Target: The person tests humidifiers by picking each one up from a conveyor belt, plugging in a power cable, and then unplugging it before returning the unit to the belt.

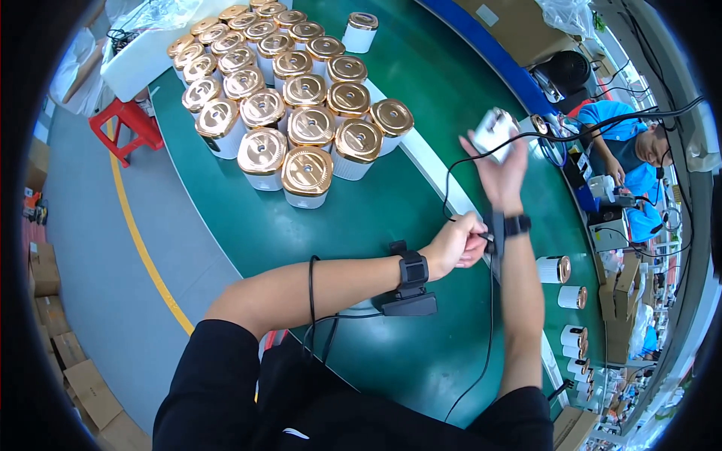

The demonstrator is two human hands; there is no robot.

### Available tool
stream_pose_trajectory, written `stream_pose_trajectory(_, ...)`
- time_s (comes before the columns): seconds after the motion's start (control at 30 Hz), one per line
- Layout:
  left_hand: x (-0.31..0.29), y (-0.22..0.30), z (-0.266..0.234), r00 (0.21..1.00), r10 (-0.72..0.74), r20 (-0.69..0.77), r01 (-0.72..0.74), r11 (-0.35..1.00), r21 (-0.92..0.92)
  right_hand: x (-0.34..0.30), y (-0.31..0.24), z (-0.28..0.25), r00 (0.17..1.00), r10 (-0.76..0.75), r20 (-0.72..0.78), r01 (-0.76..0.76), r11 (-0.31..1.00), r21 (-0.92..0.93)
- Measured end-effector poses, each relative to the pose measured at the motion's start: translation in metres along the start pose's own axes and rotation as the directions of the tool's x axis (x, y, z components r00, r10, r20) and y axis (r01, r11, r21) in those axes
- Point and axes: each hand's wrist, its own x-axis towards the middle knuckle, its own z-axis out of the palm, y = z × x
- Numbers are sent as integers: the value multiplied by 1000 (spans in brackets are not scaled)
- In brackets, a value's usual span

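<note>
Head view: I judge the work partway: many gold-lidded jars (307, 171) grouped at left, several spare jars (554, 270) along the right. The right hand (502, 177) holds a white jar (494, 134) over the far side of the surface (368, 218), tilted, long axis slanting, ends blurred; the left hand (455, 244) seemingly pinches a black cable (447, 186)

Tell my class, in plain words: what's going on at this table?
A person's right hand holds a blurred white item over the green table. The left hand is closed near the right wrist, seemingly on a black cable. White canisters with gold tops stand grouped at the upper left; a co-worker in blue is at the right.
</note>
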Motion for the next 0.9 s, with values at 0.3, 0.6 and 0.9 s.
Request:
stream_pose_trajectory(0.3,2,2,9,992,9,-123,8,990,142,-128,8,-37,914,-376,-150,267,839,-473)
stream_pose_trajectory(0.6,0,3,14,993,15,-119,22,953,303,-131,5,-40,868,-487,-95,335,716,-612)
stream_pose_trajectory(0.9,2,4,15,991,34,-129,6,955,296,-133,2,-36,869,-488,-77,328,687,-649)
